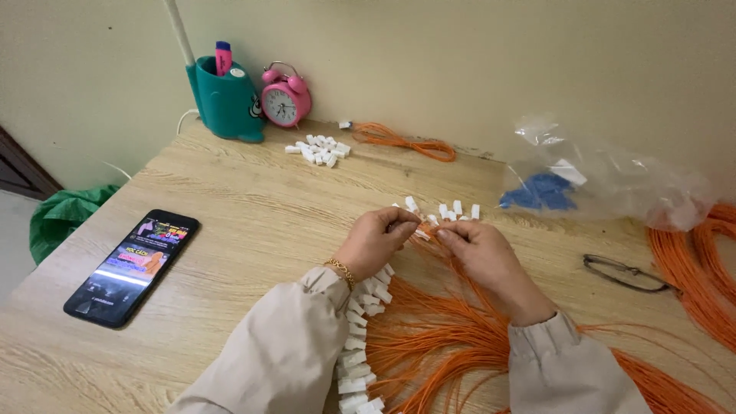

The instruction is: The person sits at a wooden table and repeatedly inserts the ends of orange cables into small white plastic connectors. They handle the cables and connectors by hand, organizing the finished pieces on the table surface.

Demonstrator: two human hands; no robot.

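Observation:
My left hand and my right hand meet over a fan of thin orange wires on the wooden table. Both pinch the wire ends near small white plastic connectors. A row of the white connectors fitted on wire ends runs beneath my left wrist, which wears a gold bracelet. My sleeves are beige.
A lit phone lies at left. At the back stand a teal pen holder and a pink alarm clock, with a pile of loose white connectors and an orange wire coil. A plastic bag with blue pieces, more orange wires and glasses lie at right.

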